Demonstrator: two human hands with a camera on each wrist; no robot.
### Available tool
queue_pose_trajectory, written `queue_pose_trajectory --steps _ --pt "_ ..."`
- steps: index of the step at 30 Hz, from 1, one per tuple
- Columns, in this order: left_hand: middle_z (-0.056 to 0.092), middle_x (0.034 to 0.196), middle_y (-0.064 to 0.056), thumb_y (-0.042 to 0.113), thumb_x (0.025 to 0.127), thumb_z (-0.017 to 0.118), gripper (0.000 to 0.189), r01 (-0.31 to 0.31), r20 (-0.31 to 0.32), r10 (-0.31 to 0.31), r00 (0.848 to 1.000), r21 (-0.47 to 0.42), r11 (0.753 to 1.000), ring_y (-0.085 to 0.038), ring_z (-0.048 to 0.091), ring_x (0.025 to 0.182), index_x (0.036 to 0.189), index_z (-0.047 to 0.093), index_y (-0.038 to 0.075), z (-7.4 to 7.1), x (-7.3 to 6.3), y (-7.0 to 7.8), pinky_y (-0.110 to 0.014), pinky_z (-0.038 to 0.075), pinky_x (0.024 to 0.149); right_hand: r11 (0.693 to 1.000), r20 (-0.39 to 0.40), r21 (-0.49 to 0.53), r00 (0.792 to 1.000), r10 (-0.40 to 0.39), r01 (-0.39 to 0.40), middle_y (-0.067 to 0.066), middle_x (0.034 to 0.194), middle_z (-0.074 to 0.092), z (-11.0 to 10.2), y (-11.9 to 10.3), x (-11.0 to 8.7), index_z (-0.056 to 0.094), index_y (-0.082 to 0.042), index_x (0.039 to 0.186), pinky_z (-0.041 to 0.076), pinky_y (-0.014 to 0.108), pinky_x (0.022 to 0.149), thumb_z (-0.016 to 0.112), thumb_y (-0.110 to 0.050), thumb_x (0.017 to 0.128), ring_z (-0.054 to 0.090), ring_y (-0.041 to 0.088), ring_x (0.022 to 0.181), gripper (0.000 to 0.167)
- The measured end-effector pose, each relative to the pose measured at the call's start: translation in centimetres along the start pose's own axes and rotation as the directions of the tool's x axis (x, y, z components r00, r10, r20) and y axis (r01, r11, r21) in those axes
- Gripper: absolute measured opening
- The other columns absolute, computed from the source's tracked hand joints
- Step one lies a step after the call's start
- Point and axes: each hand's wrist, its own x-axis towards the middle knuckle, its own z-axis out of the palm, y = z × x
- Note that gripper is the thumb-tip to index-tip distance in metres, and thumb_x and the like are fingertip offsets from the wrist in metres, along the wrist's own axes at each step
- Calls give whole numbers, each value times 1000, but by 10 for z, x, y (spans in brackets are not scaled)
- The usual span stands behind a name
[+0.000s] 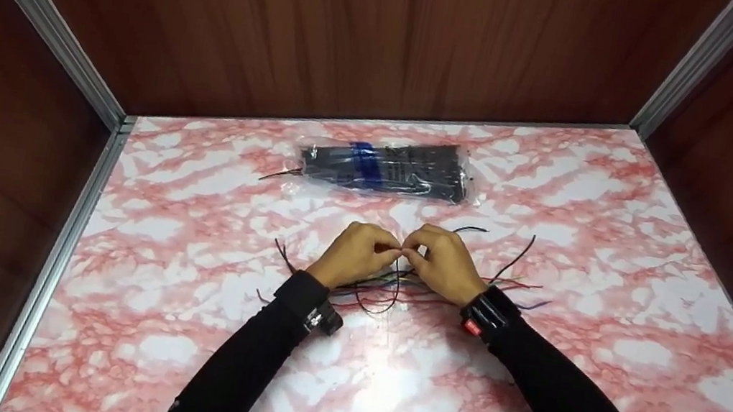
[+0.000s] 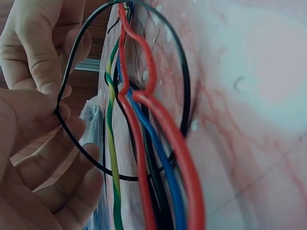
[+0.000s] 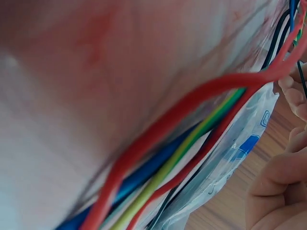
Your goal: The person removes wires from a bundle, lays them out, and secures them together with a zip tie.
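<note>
My left hand (image 1: 356, 254) and right hand (image 1: 446, 263) meet fingertip to fingertip above the table, pinching a thin black cable tie (image 2: 187, 81) bent into a loop. In the left wrist view the loop passes around a bundle of wires, among them red wires (image 2: 193, 167), a blue wire (image 2: 165, 165) and a green-yellow wire (image 2: 114, 158). The tie's join is largely hidden by the fingers. Beneath both hands the bundle lies crosswise, its loose black ends (image 1: 515, 259) splaying out to the right.
Behind the hands lies a clear plastic bag (image 1: 408, 171) of black cable ties with a blue printed band. One thin black strip (image 1: 279, 174) pokes out at its left. Brown panels (image 1: 392, 35) with metal edging enclose the marbled red-and-white table (image 1: 170, 351) at the back and sides.
</note>
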Motion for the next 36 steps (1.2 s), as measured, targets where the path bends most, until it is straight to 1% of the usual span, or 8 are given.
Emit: queue_pose_trajectory --steps 2,4,9,13,18,27,31,36 --pt "74 85 3 19 88 67 13 14 13 -14 1000 -1 1000 -6 63 76 92 79 15 -1 1 0 -24 51 72 1000 -14 -5 1000 -1 1 -3 84 68 0 1 -1 72 -15 85 46 25 64 72 -13 86 55 8 67 2" --pt "73 82 4 18 86 67 13 37 25 -37 999 -3 999 -5 61 73 90 79 15 -1 1 0 -23 50 70 1000 -32 -11 999 0 0 -4 83 67 0 1 -2 71 -16 83 46 26 64 71 -10 84 54 8 65 7" --pt "73 78 6 20 83 67 12 118 54 -119 991 27 993 -6 62 72 85 79 17 -3 1 1 -23 49 67 999 -45 -44 999 3 -5 -4 81 65 -2 1 -4 69 -17 80 45 28 65 69 -6 80 55 9 68 10" --pt "74 80 8 24 80 66 13 159 52 -163 985 72 985 -9 66 75 82 79 21 -5 1 4 -28 51 66 997 -63 -71 998 15 -20 -2 82 64 -3 2 -4 68 -15 81 47 31 68 66 -5 79 57 13 73 10" --pt "74 79 11 25 77 67 12 208 38 -214 976 108 972 -11 67 76 79 79 24 -8 -2 5 -31 51 66 994 -102 -80 992 68 -76 -1 84 63 -8 8 -6 65 -16 81 48 32 70 66 -5 81 59 15 75 10" --pt "73 75 14 23 75 67 13 265 51 -270 961 91 960 -7 64 70 77 79 25 -14 -12 0 -28 50 60 991 -153 -84 984 86 -100 3 80 63 -17 19 -10 65 -13 78 45 33 66 66 -2 78 56 18 69 12" --pt "71 72 15 25 73 67 12 286 40 -293 955 121 950 -8 62 66 70 78 31 -17 -16 -1 -27 47 55 991 -162 -83 982 95 -109 4 81 64 -19 20 -10 64 -13 78 45 34 66 65 -3 79 57 18 70 11" --pt "71 72 16 27 72 69 10 317 45 -326 944 136 939 -8 64 69 68 76 33 -21 -24 -4 -29 49 57 989 -187 -83 977 104 -121 4 80 62 -22 22 -12 63 -14 77 44 33 65 64 -3 78 57 17 70 12"
